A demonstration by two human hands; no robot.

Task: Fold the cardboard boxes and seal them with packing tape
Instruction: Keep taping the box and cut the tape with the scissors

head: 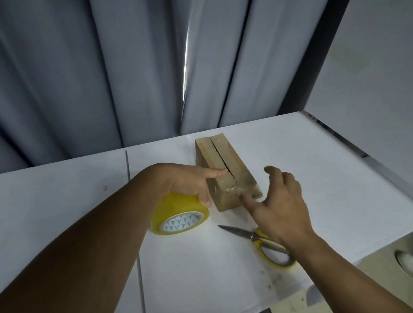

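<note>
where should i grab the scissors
By the yellow handles, coming in from the near right. The scissors lie flat and closed, with the blades pointing away to the left toward the tape roll. That leaves the loops nearest the right hand, whose wrist is over them.

Tape roll point(179, 216) left of box point(227, 174) — scissors point(260, 241) nearer.

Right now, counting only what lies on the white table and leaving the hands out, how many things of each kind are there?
cardboard box: 1
tape roll: 1
scissors: 1
Total: 3
</note>
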